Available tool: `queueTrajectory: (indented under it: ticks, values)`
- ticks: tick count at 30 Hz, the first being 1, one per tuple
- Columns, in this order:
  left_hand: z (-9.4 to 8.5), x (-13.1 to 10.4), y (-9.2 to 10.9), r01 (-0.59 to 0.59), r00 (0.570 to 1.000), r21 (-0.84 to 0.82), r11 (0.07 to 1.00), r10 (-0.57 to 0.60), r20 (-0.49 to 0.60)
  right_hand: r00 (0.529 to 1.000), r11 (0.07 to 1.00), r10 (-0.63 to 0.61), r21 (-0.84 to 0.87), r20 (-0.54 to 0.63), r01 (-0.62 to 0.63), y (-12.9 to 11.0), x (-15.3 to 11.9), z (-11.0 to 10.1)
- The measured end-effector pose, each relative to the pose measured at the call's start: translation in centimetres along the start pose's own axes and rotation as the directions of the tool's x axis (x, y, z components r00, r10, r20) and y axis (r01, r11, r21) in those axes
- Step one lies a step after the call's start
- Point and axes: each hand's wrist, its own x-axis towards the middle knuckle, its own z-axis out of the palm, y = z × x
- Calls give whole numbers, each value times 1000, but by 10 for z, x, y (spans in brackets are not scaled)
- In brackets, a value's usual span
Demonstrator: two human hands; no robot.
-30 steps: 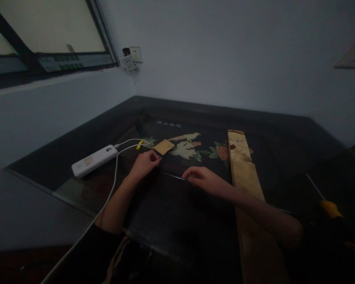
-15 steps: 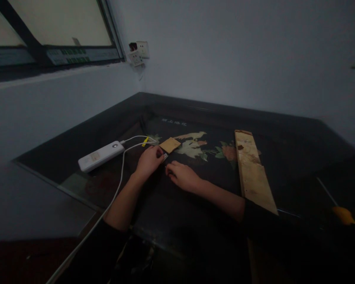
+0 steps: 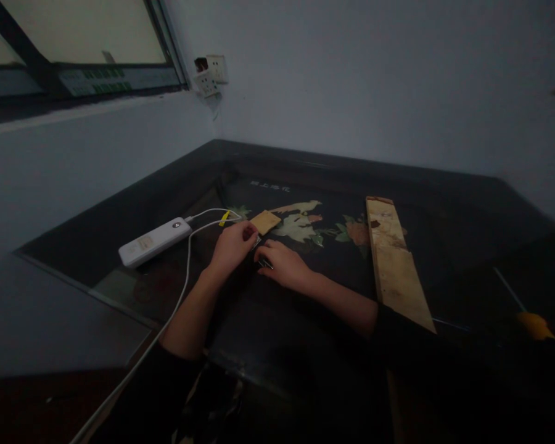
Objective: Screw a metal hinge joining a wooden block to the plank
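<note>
My left hand [image 3: 234, 246] is closed in a pinch on a small light-coloured piece [image 3: 257, 242], too small to name, close to the near edge of a thin square of wood [image 3: 265, 222]. Just right of it, my right hand [image 3: 282, 264] has its fingers curled around something small and shiny [image 3: 264, 263] that I cannot make out. The two hands are close together but apart, low over the dark glossy tabletop [image 3: 296, 345].
Left of my hands lies a white power bank [image 3: 155, 242] with a white cable [image 3: 188, 265] bearing a yellow tag [image 3: 224, 217]. A long wooden board [image 3: 398, 265] and a yellow-handled screwdriver [image 3: 536, 325] lie to the right. Wall sockets [image 3: 210, 77] are behind.
The view has shifted slightly. My right hand has turned a little, and a small shiny thing now shows between its fingers. My left hand keeps its pinch.
</note>
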Motion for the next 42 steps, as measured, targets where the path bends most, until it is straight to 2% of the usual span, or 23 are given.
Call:
queueTrajectory:
  ticks: [8,16,24,29,31,34,37,39,42]
  values:
    - [0,-1,4,-16,1000,-51,999,17,21,999,999,50,16,-3,-50,6,-15,-16]
    - [2,-1,2,-34,999,-36,999,34,11,998,999,41,-22,51,-40,-1,-32,-9]
    - [0,-2,6,-4,999,15,1000,4,37,999,998,48,-44,-5,-48,-11,-20,2]
    - [1,-2,6,-29,999,17,999,29,36,997,999,44,-20,-64,-45,-13,-33,-13]
    - [2,-3,5,-38,998,20,999,38,40,995,999,41,1,-92,-41,-13,-50,-27]
    - [4,-2,5,-47,998,40,998,46,44,988,997,69,30,-140,-65,-6,-89,-52]
    - [6,-1,7,-46,999,42,998,45,29,948,978,190,134,-255,-160,15,-144,-72]
    - [8,-2,14,-60,998,26,998,60,7,886,944,321,189,-334,-271,34,-186,-77]
    - [17,-9,39,-105,994,-61,993,105,1,745,873,487,256,-456,-415,61,-249,-73]
